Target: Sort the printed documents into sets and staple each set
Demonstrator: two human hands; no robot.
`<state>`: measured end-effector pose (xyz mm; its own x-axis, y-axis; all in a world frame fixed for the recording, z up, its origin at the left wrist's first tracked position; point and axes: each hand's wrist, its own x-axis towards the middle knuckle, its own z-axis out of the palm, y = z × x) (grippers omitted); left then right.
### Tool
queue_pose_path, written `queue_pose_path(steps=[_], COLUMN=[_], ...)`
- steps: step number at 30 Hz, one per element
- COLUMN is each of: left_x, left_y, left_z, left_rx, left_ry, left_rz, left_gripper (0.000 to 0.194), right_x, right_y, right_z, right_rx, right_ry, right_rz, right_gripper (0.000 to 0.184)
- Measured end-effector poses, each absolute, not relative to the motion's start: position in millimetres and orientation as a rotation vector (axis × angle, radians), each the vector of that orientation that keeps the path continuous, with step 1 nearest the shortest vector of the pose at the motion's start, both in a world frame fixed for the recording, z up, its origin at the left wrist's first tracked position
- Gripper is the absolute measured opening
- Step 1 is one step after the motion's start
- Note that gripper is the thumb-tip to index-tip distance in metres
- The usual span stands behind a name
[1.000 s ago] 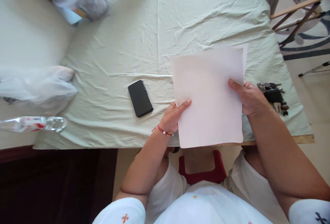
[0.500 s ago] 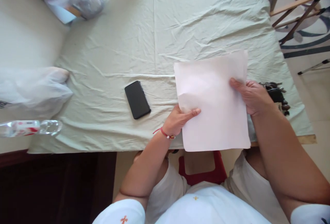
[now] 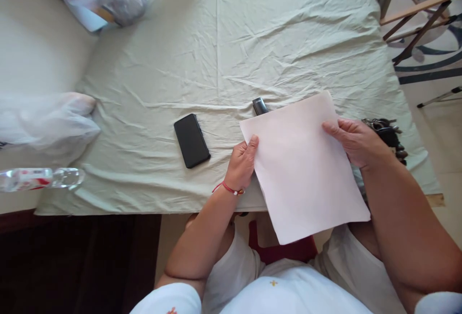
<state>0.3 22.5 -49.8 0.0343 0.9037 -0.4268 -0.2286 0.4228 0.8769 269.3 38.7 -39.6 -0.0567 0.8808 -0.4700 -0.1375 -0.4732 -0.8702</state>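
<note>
White paper (image 3: 306, 174), seemingly more than one sheet, is held up in front of me, tilted, its lower end beyond the table edge. My left hand (image 3: 242, 162), with a red string bracelet on the wrist, pinches its left edge, thumb on top. On the upper right edge, my right hand (image 3: 355, 140) grips the paper the same way. A dark object with a rounded end (image 3: 260, 106) sticks out behind the paper's top edge; the rest of it is hidden. Left of my left hand lies a black smartphone (image 3: 192, 140).
A bunch of keys (image 3: 388, 133) lies beyond my right wrist. At the left are a clear plastic bottle (image 3: 41, 179), a white plastic bag (image 3: 46, 121) and another bag (image 3: 124, 1) farther back. A pale green cloth (image 3: 162, 63) covers the table. Below is a red stool (image 3: 288, 251).
The paper has turned and come down toward me, uncovering the dark object behind it. My left hand has shifted up to the paper's upper left edge.
</note>
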Motion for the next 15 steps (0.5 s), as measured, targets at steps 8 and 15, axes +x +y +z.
queue_pose_path(steps=[8,15], left_x=[11.3,9.9], left_y=[25.3,19.7], left_z=[-42.6,-46.0], left_rx=[0.596,0.748], left_ry=[1.157,1.154], left_rz=[1.101,0.901], left_gripper=[0.068,0.059], right_x=[255.7,254.6], right_y=[45.8,56.0], right_z=[-40.3,-46.3], right_rx=[-1.400,-1.352], right_ry=[-0.844,-0.789], right_rz=[1.344,1.208], right_gripper=[0.034,0.031])
